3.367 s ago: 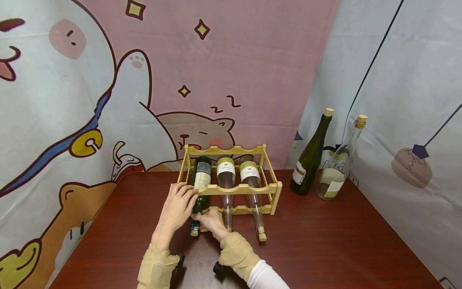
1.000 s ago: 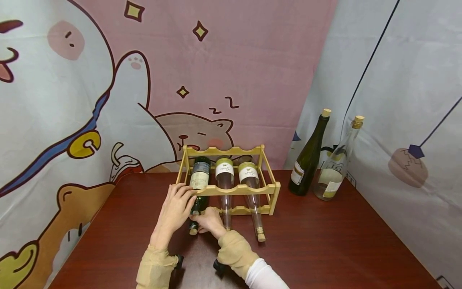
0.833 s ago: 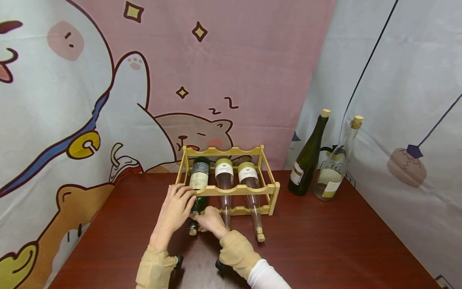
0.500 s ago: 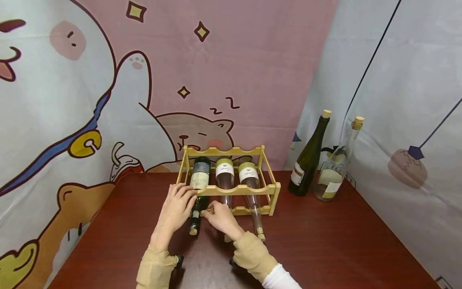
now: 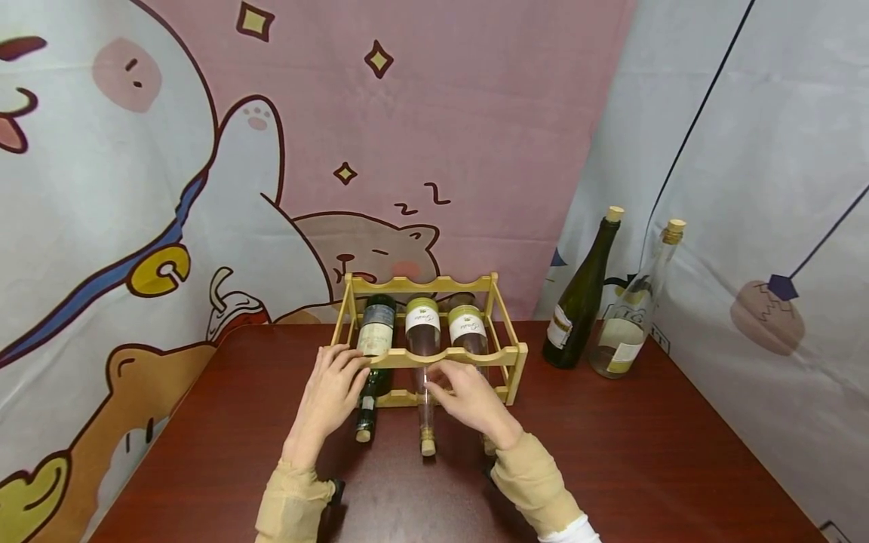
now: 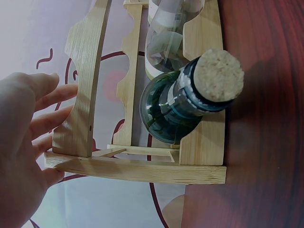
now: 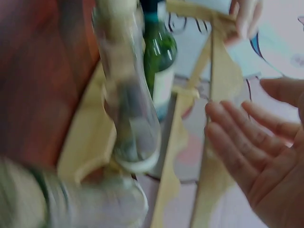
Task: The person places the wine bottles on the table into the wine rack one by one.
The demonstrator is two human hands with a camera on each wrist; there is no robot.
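My left hand [image 5: 334,381] rests on the left end of the front top rail of a small wooden wine rack [image 5: 468,356], its fingers reaching over the rail in the left wrist view. Under that hand a dark green wine bottle [image 5: 377,338] lies in the rack, its cork [image 6: 219,76] facing me. My right hand [image 5: 468,396] is off the bottles' necks, fingers extended and holding nothing in the right wrist view. It overlaps the right clear bottle [image 5: 468,326] in the head view. Beside its fingers lies the middle clear bottle [image 5: 424,343], corked end forward.
Two corked bottles stand upright at the back right of the table [image 5: 645,452]: a dark green one [image 5: 580,302] and a clear one [image 5: 624,332]. A cartoon-printed cloth [image 5: 475,151] hangs behind the rack.
My right hand has let go of the green bottle's neck and moved right and slightly up, past the middle bottle. The green bottle has rolled so its label faces up more. My left hand stays on the rack.
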